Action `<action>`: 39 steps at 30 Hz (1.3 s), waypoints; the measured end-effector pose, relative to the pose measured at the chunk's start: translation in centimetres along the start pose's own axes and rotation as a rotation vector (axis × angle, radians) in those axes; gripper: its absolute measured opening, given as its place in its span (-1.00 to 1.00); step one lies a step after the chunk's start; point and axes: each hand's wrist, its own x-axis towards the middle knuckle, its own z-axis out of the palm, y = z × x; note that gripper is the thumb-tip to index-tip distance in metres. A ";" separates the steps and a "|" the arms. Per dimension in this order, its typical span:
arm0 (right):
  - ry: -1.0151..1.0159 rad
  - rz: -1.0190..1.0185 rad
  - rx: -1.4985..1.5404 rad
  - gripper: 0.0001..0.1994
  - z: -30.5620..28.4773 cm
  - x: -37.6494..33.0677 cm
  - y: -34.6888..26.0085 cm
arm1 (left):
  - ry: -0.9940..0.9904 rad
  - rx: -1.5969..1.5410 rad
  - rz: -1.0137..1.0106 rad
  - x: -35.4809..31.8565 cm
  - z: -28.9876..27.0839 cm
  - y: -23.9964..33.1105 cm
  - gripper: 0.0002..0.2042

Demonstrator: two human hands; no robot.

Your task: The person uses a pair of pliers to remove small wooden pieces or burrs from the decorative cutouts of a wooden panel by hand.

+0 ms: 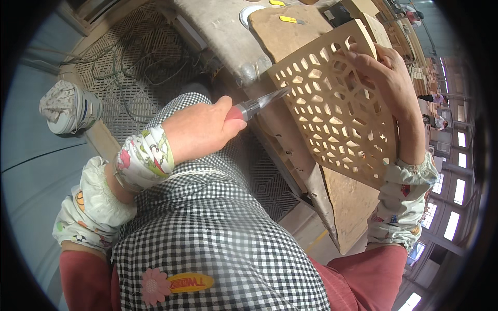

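Observation:
My left hand (199,129) is closed around the red handle of a carving tool (258,104). Its metal blade points right and its tip touches the left edge of a pale wooden lattice panel (337,111) cut with many small openings. The panel stands tilted on a brown board (282,36) at the edge of the workbench (223,26). My right hand (381,72) grips the panel's upper right edge, fingers spread over its face. Both forearms wear patterned sleeve covers.
A yellow utility knife (290,19) lies on the board at the back. A white bucket with a cloth on it (67,106) stands on the floor at left, near loose cables (129,62) on a patterned mat. My checked apron (218,233) fills the foreground.

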 end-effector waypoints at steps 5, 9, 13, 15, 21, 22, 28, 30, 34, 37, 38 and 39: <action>-0.039 -0.007 0.036 -0.70 0.3 -0.6 -0.9 | -0.137 -0.270 0.017 1.5 -0.5 -0.4 -0.59; -0.038 0.027 0.005 -0.68 0.2 -0.7 -0.8 | -0.191 -0.274 0.034 1.6 0.4 -0.9 -0.59; -0.018 0.041 0.072 -0.69 1.0 -1.0 -0.9 | -0.151 -0.329 -0.060 0.7 -0.1 -0.5 -0.58; -0.082 0.028 -0.035 -0.69 0.2 -0.8 -1.2 | -0.191 -0.349 -0.060 1.3 -0.5 0.0 -0.58; -0.012 0.048 -0.135 -0.53 1.1 -1.0 -2.2 | -0.236 -0.330 -0.027 3.9 0.5 0.6 -0.57; -0.021 0.067 -0.156 -0.52 1.2 -0.9 -2.5 | -0.200 -0.336 0.008 4.3 0.9 0.6 -0.57; -0.033 0.088 -0.154 -0.54 0.9 -0.7 -2.0 | -0.179 -0.284 0.007 5.4 0.7 1.0 -0.56; -0.027 0.067 -0.130 -0.56 1.1 -0.8 -2.2 | -0.243 -0.242 -0.069 4.7 0.0 0.8 -0.55; -0.031 0.038 -0.139 -0.60 1.4 -1.2 -2.7 | -0.149 -0.226 0.021 4.4 0.8 0.0 -0.54; -0.029 0.062 -0.164 -0.61 1.3 -1.1 -3.1 | -0.093 -0.310 0.121 5.9 1.5 -0.3 -0.55; -0.027 0.068 -0.155 -0.61 1.3 -1.1 -3.1 | -0.106 -0.248 0.132 5.7 1.2 -0.2 -0.55; -0.025 0.074 -0.146 -0.61 1.3 -1.2 -3.0 | -0.118 -0.186 0.143 5.0 0.5 0.0 -0.56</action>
